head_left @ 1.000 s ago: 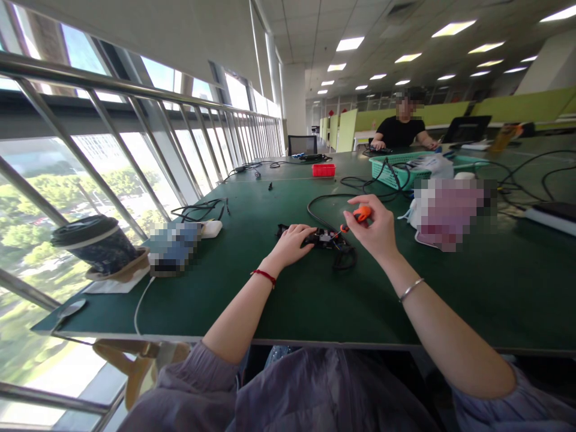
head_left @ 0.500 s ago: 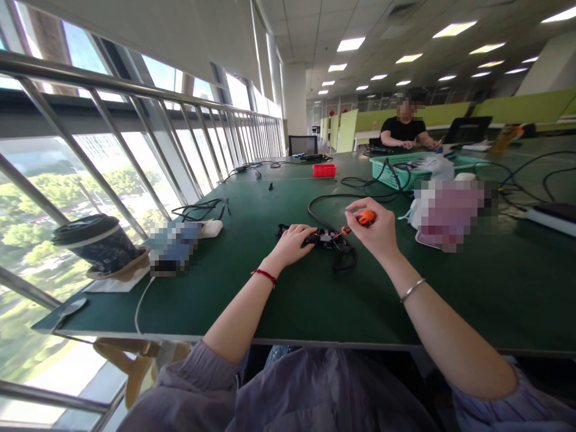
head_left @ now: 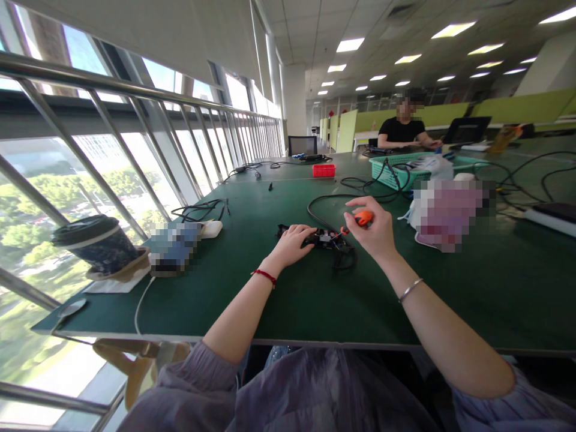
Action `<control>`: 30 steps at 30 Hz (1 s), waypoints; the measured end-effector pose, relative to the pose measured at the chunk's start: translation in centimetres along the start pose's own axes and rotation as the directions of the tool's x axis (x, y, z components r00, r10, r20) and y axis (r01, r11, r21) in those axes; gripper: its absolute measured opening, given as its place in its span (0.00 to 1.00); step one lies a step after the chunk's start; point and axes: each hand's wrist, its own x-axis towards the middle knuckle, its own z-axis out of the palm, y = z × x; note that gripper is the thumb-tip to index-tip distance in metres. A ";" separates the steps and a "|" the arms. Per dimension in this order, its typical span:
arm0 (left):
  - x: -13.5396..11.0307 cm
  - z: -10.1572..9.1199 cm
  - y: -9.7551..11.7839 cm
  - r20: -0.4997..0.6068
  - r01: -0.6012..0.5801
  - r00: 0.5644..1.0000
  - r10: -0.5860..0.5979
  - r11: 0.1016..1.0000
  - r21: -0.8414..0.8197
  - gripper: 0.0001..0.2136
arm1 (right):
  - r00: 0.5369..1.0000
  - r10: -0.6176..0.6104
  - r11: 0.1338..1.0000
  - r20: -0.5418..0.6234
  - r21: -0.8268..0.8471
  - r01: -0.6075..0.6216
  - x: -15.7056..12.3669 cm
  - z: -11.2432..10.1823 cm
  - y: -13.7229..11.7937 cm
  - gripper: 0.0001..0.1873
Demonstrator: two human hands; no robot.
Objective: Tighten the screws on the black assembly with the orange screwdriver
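A person's left hand (head_left: 292, 243) lies palm-down, fingers bent over a small black device (head_left: 324, 239) and pinning it to the table, while the raised right hand (head_left: 377, 233) pinches an orange-handled screwdriver (head_left: 361, 218), tip angled down at the device. The work sits mid-way across a long green table (head_left: 279, 294) beside a railed window wall in an open office. Also in view are one red box (head_left: 323, 170), one teal basket (head_left: 396, 170), one paper cup (head_left: 96, 243) and one seated co-worker (head_left: 402, 129).
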 end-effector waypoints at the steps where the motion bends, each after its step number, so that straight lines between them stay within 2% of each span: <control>1: 0.0 0.0 0.0 0.001 0.000 1.000 0.000 1.000 -0.002 0.21 | 1.000 0.007 1.000 -0.002 -0.013 -0.007 0.0 0.0 0.0 0.05; 4: 0.0 0.0 0.0 0.003 0.002 1.000 -0.002 1.000 -0.011 0.21 | 1.000 0.007 0.999 -0.002 -0.034 -0.007 0.0 0.0 -0.1 0.04; 10: 0.0 -0.2 0.1 0.002 0.006 1.000 -0.006 1.000 -0.013 0.21 | 0.999 -0.038 0.999 0.017 0.014 0.038 -0.1 -0.1 -0.2 0.14; 13: 0.0 -0.1 0.1 0.002 0.005 1.000 -0.005 1.000 -0.010 0.21 | 0.998 -0.060 0.997 0.011 0.047 0.059 -0.1 -0.1 0.0 0.15; 15: 0.0 -0.1 0.1 0.002 0.003 1.000 -0.003 1.000 -0.009 0.21 | 0.999 -0.048 0.998 0.006 0.039 0.047 -0.1 -0.1 0.0 0.14; 19: 0.0 -0.1 0.0 0.004 0.002 1.000 -0.002 1.000 -0.010 0.21 | 1.000 -0.012 1.000 0.010 -0.026 0.013 0.0 -0.1 0.0 0.04; 21: 0.0 -0.1 0.0 0.005 0.002 1.000 -0.002 1.000 -0.013 0.21 | 1.000 -0.011 0.999 0.013 -0.032 0.012 0.0 -0.1 -0.1 0.03; 26: 0.0 -0.1 0.1 0.004 0.005 1.000 -0.005 1.000 -0.011 0.21 | 0.999 -0.039 0.999 0.013 0.020 0.039 -0.1 -0.1 -0.1 0.13; 30: 0.0 -0.1 0.1 0.004 0.004 1.000 -0.004 1.000 -0.005 0.21 | 0.997 -0.075 0.997 0.004 0.034 0.075 -0.1 0.0 0.1 0.14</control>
